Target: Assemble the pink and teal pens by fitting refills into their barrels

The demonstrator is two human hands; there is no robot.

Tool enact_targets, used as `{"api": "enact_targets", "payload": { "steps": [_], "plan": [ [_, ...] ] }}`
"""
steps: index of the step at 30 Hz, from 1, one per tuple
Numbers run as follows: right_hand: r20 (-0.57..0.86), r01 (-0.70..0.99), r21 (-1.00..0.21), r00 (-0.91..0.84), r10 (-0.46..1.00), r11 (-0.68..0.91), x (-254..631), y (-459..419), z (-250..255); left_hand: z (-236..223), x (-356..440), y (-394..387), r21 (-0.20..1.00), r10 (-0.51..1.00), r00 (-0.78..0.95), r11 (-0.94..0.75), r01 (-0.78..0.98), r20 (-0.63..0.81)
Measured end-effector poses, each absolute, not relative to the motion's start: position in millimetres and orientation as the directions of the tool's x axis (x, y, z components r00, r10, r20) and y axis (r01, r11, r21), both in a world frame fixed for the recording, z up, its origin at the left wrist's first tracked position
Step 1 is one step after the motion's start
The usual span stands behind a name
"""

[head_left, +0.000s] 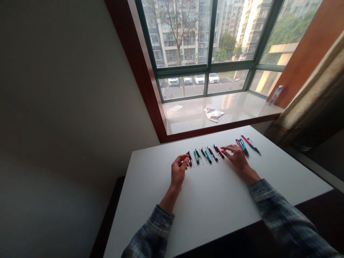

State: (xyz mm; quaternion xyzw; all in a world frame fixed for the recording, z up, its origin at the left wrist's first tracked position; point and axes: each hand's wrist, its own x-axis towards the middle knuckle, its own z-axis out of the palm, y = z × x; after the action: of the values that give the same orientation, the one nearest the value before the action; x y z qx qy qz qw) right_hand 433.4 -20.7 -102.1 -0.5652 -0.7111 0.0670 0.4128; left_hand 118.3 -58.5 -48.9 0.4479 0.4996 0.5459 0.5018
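A row of pen parts lies across the white table (pixel 150 193): black, teal and red barrels with thin, pale refills between them. At the row's left end, my left hand (pixel 178 172) has its thumb and fingertips drawn together beside a red and black pen part (pixel 190 162). Whether anything is pinched there is hidden. My right hand (pixel 236 158) hovers by the right end, fingers apart, just right of a red and black pen part (pixel 219 152). Near the row's middle lies a teal and black pen part (pixel 208 157). Behind the right hand several pens (pixel 244 147) lie close together.
A red and black pen (pixel 250 144) lies farther right. Beyond the table, a crumpled white cloth (pixel 214 114) and a paper slip (pixel 176 108) rest on the windowsill (pixel 188 123). There is a clear bottle (pixel 276 95) in the sill's corner. A curtain (pixel 309 86) hangs at right.
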Motion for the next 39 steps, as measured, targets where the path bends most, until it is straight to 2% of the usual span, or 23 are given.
{"api": "enact_targets", "payload": {
  "steps": [3,8,13,19,23,27,31,33,36,39],
  "plan": [
    [0.550,0.793,-0.560,0.140,0.823,0.240,455.1,-33.8,-103.6,-49.9,117.9,-57.9,0.996,0.995,-0.096,-0.010,-0.085,0.002],
    [0.559,0.823,-0.560,0.456,0.693,-0.089,500.7,-51.9,-118.2,-54.4,117.8,-56.4,0.998,0.996,-0.085,-0.023,-0.066,0.018],
    [0.424,0.807,-0.556,0.483,0.766,-0.201,506.2,-51.9,-128.1,-58.9,118.6,-54.9,0.997,0.997,-0.064,-0.038,-0.071,0.034],
    [0.337,0.708,-0.664,0.572,0.748,-0.242,496.4,-47.3,-126.4,-67.3,105.1,-54.7,0.986,0.952,-0.257,-0.163,0.037,0.167],
    [0.327,0.661,-0.716,0.603,0.728,-0.226,493.9,-46.3,-125.4,-72.3,85.0,-62.7,0.977,0.932,-0.297,-0.184,0.104,0.207],
    [0.375,0.618,-0.772,0.630,0.680,-0.147,495.0,-45.5,-122.9,-72.1,71.2,-72.9,0.969,0.919,-0.316,-0.199,0.143,0.235],
    [0.400,0.509,-0.858,0.738,0.543,-0.060,497.0,-44.9,-117.4,-69.2,69.2,-77.8,0.959,0.909,-0.325,-0.206,0.193,0.260],
    [0.381,0.407,-0.912,0.794,0.474,0.052,491.1,-45.2,-114.0,-67.7,71.0,-79.1,0.947,0.907,-0.310,-0.217,0.236,0.285],
    [0.375,0.280,-0.926,0.762,0.528,0.253,471.8,-48.6,-109.0,-65.8,74.8,-81.4,0.913,0.902,-0.254,-0.266,0.309,0.349],
    [0.410,0.282,-0.911,0.693,0.593,0.300,455.5,-55.7,-105.1,-65.1,77.2,-83.1,0.884,0.901,-0.195,-0.305,0.354,0.389]
  ]
}}
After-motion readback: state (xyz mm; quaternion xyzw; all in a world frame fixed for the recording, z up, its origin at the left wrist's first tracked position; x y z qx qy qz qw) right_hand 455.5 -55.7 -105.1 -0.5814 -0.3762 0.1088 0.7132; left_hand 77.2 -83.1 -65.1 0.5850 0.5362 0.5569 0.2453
